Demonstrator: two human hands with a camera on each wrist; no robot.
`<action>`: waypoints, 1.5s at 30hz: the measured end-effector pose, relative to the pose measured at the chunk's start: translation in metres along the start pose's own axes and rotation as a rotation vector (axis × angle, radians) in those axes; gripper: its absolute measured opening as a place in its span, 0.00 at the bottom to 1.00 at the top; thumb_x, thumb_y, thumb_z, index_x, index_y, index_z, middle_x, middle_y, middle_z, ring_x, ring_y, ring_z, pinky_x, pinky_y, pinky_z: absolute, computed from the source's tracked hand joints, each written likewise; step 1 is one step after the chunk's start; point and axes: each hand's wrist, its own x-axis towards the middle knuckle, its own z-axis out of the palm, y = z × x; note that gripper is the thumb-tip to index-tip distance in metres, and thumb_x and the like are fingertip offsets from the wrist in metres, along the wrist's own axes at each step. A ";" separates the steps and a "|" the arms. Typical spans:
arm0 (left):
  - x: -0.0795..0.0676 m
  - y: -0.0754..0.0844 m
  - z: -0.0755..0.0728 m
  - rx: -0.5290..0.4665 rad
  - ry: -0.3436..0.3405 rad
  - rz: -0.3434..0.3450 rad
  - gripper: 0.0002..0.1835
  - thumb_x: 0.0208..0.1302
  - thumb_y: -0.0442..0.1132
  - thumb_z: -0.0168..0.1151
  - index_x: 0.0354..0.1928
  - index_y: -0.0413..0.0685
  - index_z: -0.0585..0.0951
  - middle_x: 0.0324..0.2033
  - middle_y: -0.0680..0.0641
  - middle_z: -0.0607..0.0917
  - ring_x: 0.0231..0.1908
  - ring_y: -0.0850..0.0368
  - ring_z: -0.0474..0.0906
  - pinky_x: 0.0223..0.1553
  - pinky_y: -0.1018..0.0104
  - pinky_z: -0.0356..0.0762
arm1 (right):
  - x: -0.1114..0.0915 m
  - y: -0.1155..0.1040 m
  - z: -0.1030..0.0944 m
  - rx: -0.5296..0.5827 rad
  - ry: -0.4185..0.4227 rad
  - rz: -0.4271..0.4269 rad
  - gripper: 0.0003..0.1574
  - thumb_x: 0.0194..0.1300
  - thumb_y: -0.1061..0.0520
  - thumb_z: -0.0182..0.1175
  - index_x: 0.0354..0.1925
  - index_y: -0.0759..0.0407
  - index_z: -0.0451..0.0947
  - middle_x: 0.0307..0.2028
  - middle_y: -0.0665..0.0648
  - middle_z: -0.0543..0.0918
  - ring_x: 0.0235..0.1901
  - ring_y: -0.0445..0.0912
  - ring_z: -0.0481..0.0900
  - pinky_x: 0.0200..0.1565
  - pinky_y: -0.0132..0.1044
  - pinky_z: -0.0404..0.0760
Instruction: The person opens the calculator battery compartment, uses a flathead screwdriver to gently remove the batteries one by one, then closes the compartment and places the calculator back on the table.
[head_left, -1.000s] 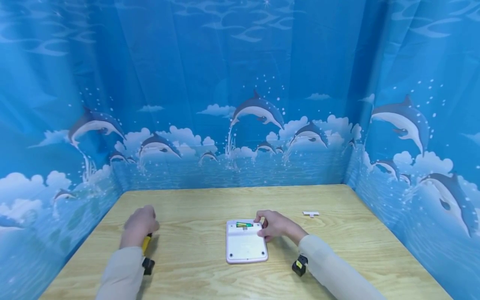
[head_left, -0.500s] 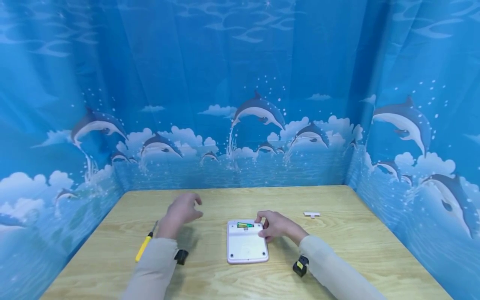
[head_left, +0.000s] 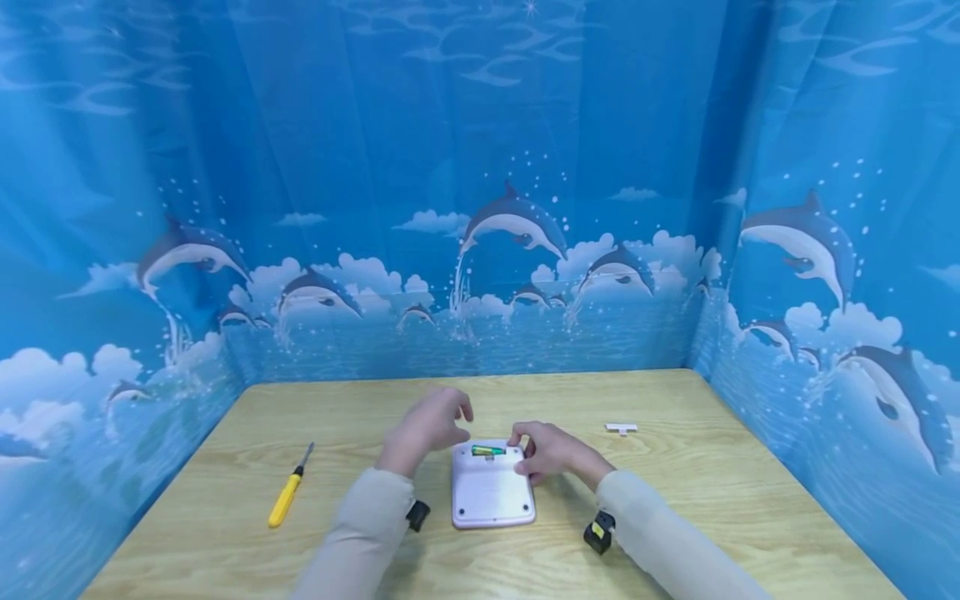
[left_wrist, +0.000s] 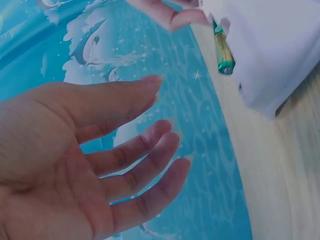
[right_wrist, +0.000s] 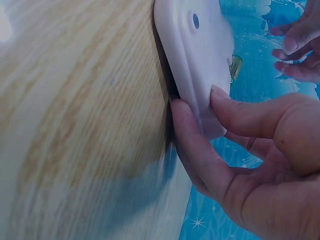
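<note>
A white calculator-like device (head_left: 492, 493) lies back side up on the table, its front hidden. In its uncovered battery slot sits a green and gold battery (head_left: 487, 450), whose end stands out past the casing in the left wrist view. My right hand (head_left: 553, 452) pinches the device's far right corner, thumb on the back and fingers at the edge and underside. Beside the far left corner hovers my left hand (head_left: 429, 423); its fingers are loosely bent and apart, holding nothing. In the left wrist view the battery (left_wrist: 223, 52) is a short way from those fingertips.
A screwdriver (head_left: 287, 496) with a yellow handle lies at the left of the table. Toward the back right rests a small white T-shaped battery cover (head_left: 621, 427). A blue dolphin-print curtain (head_left: 480, 208) encloses the table's back and sides.
My left hand has let go of the screwdriver at the left and moved right to the device's far left corner. The right hand and the device have stayed in place.
</note>
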 end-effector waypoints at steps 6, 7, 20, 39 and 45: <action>0.005 0.005 0.010 -0.007 -0.034 -0.014 0.11 0.57 0.31 0.76 0.40 0.48 0.87 0.44 0.44 0.87 0.44 0.51 0.83 0.47 0.55 0.86 | 0.001 0.000 0.000 0.000 -0.010 -0.006 0.14 0.64 0.67 0.69 0.44 0.57 0.77 0.33 0.59 0.79 0.29 0.49 0.82 0.31 0.38 0.89; 0.006 0.006 0.011 -0.003 -0.037 -0.015 0.10 0.57 0.31 0.76 0.40 0.48 0.87 0.44 0.45 0.87 0.44 0.51 0.82 0.47 0.55 0.86 | 0.001 0.000 0.000 0.001 -0.012 -0.008 0.14 0.64 0.67 0.69 0.44 0.57 0.77 0.33 0.60 0.79 0.29 0.49 0.82 0.31 0.38 0.89; 0.017 0.010 0.033 -0.021 -0.078 -0.052 0.11 0.58 0.29 0.73 0.43 0.44 0.86 0.41 0.44 0.86 0.39 0.53 0.80 0.44 0.56 0.85 | 0.001 -0.001 0.000 -0.005 -0.009 -0.006 0.14 0.64 0.68 0.69 0.44 0.57 0.76 0.33 0.60 0.79 0.29 0.49 0.82 0.31 0.39 0.89; 0.027 0.006 0.050 0.015 -0.098 -0.069 0.10 0.53 0.34 0.79 0.33 0.48 0.84 0.33 0.49 0.84 0.33 0.54 0.79 0.38 0.59 0.81 | 0.002 0.001 -0.002 -0.006 -0.012 -0.021 0.14 0.63 0.68 0.69 0.45 0.58 0.77 0.32 0.60 0.79 0.27 0.48 0.82 0.31 0.38 0.89; 0.024 0.010 0.051 0.026 -0.090 -0.077 0.11 0.53 0.32 0.78 0.34 0.48 0.84 0.37 0.48 0.85 0.34 0.54 0.79 0.40 0.59 0.83 | 0.002 0.001 -0.002 0.002 -0.014 -0.016 0.14 0.64 0.68 0.69 0.44 0.58 0.76 0.32 0.60 0.79 0.27 0.48 0.82 0.31 0.38 0.90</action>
